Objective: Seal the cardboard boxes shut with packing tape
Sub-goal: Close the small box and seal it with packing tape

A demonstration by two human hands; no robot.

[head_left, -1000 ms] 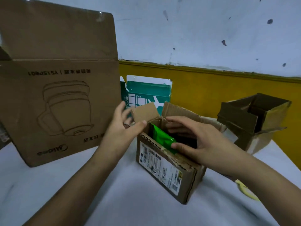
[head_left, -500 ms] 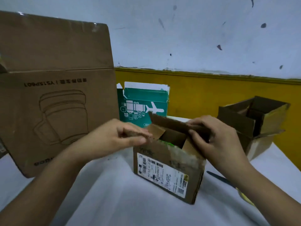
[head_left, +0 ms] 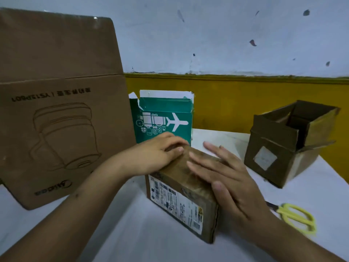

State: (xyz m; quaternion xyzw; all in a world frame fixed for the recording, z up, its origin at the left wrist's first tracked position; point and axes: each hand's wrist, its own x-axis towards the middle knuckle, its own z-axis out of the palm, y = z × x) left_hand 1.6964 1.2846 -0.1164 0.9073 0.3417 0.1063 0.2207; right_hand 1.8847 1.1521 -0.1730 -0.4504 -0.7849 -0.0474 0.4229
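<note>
Fingers [head_left: 204, 163] of the right hand [head_left: 226, 178] lie straight and slightly spread, flat on the folded-down top of the box [head_left: 175, 201], which sits in the middle of the counter [head_left: 132, 233]. The left hand [head_left: 154, 154] rests on the box's far left corner, fingers gently bent and close together. Behind stand a big box [head_left: 56, 120] and a green box [head_left: 164, 118]. An open box [head_left: 283, 152] and scissors [head_left: 296, 216] are to the right.

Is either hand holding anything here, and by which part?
Nothing is gripped. The left hand and right hand press on the closed top flaps of the small brown cardboard box with a white label.
</note>
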